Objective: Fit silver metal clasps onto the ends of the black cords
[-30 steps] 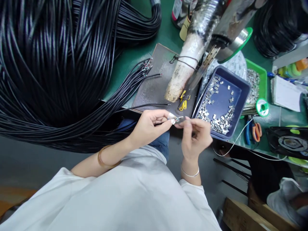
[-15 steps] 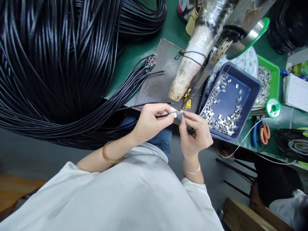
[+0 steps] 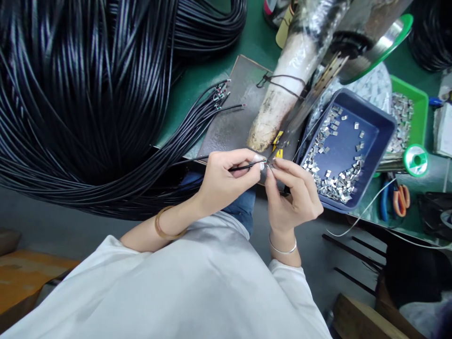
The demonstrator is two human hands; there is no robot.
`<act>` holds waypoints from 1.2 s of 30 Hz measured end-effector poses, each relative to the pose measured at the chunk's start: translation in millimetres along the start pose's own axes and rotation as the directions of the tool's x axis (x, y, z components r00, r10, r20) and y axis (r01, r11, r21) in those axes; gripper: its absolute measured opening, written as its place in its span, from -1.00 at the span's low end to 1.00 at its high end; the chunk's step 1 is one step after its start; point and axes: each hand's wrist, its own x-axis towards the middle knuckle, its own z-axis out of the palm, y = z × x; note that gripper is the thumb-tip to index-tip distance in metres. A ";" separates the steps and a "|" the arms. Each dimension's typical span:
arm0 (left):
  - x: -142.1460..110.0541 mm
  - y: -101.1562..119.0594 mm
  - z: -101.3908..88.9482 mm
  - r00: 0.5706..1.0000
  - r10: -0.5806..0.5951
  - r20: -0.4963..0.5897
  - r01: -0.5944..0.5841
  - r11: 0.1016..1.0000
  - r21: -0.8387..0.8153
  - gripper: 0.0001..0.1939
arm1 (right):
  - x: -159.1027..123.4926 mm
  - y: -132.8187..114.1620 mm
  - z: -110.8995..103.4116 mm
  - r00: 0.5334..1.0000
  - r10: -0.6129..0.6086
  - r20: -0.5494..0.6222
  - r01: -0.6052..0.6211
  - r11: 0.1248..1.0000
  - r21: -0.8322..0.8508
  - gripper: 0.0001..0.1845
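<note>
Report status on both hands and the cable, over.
Left hand: grip closed on black cable. Right hand: fingertips by cable's end, hold unclear. White tube ends just beyond the fingertips.

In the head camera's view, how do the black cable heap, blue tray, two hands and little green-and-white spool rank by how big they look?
Largest to smallest:
1. Black cable heap
2. Blue tray
3. Left hand and right hand: too alike to rank
4. Green-and-white spool
</note>
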 end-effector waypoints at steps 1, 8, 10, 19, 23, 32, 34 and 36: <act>-0.3 -0.4 -0.5 1.000 0.001 0.006 -0.001 1.000 -0.003 -0.87 | -0.6 0.0 -0.3 1.000 0.000 0.007 0.000 1.000 0.005 -0.81; -4.0 -5.6 -2.0 0.999 -0.004 0.042 0.002 0.999 0.032 -0.87 | -6.8 2.5 -3.1 0.998 0.011 0.056 -0.013 0.999 0.040 -0.83; -5.1 -5.8 -1.7 0.999 0.013 0.047 -0.015 0.999 0.039 -0.86 | -5.6 3.1 -4.8 0.997 0.025 0.078 -0.028 0.999 0.045 -0.83; -9.8 -5.4 -7.3 0.984 0.150 0.100 -0.157 0.985 0.066 -0.94 | 1.8 3.2 -7.1 0.961 0.227 0.157 -0.262 0.927 0.268 -0.89; -6.7 -2.7 -13.2 0.933 -0.064 0.355 0.145 0.967 -0.208 -0.81 | -4.3 6.8 -6.5 0.947 0.264 0.181 -0.312 0.888 0.336 -0.92; -12.2 -6.5 -8.6 0.964 -0.038 0.264 0.093 0.976 -0.199 -0.80 | -8.6 -2.9 -22.1 0.958 0.078 0.277 -0.060 0.996 -0.070 -0.87; -15.0 -10.3 -7.0 0.974 0.119 0.195 -0.105 0.991 -0.081 -0.80 | -7.2 -7.3 -19.8 0.935 0.138 0.325 -0.133 0.990 -0.037 -0.96; -16.9 -13.6 -5.6 0.938 0.313 0.147 -0.323 0.945 0.054 -0.79 | -6.7 -8.6 -17.0 0.905 0.231 0.356 -0.262 0.964 0.039 -0.94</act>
